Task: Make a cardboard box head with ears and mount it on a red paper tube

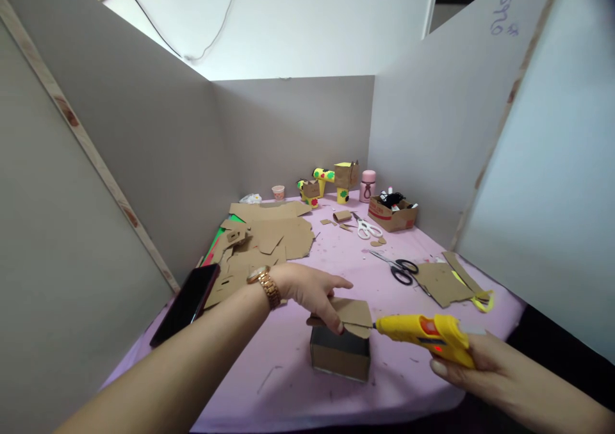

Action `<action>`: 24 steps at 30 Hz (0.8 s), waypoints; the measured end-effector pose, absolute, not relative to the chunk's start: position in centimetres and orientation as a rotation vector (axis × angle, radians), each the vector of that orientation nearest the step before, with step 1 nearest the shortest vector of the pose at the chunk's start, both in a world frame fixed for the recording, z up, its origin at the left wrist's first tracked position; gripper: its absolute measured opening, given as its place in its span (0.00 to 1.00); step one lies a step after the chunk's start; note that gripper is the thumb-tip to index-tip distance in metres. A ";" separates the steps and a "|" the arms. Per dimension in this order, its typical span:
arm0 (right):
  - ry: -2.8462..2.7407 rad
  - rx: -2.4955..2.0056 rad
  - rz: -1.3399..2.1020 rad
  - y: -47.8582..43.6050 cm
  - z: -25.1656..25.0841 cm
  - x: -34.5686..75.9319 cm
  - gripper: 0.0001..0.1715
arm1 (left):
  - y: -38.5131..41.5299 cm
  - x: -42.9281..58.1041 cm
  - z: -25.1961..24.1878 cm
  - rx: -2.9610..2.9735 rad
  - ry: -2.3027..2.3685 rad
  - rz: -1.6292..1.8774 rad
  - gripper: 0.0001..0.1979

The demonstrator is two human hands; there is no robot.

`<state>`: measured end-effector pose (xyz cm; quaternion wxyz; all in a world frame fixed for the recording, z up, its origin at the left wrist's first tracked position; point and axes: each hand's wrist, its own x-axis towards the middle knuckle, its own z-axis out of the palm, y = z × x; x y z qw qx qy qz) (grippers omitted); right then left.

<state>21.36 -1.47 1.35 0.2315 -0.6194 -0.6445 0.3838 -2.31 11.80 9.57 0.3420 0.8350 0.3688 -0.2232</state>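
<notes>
My left hand [312,293], with a gold watch on the wrist, pinches a rounded cardboard piece [353,313] and holds it over the top of a small open cardboard box [340,356]. My right hand [473,363] grips a yellow hot glue gun [432,337]. Its nozzle points left and touches the right edge of the cardboard piece, just above the box's rim.
A black phone [186,303] lies at the left on the pink table [288,370]. Cardboard sheets [269,239], black scissors [401,269], white scissors [368,229], a small box of supplies [393,214], yellow paper-tube crafts [331,181] and a pink bottle [368,185] lie behind. White partition walls surround the table.
</notes>
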 end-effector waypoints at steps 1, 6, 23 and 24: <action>-1.782 -1.703 1.062 -1.5 1.4 21.3 0.17 | 11.8 -2.3 9.5 2.173 0.962 -0.579 0.52; -1.826 -1.656 1.104 -1.7 1.5 21.2 0.14 | 11.8 -2.4 9.4 2.168 0.961 -0.548 0.51; -1.945 -1.520 1.120 -2.5 2.1 21.4 0.11 | 11.7 -2.4 9.4 2.226 0.971 -0.565 0.51; -1.937 -1.516 1.127 -2.6 1.9 21.5 0.13 | 11.7 -2.3 9.4 2.228 0.973 -0.568 0.51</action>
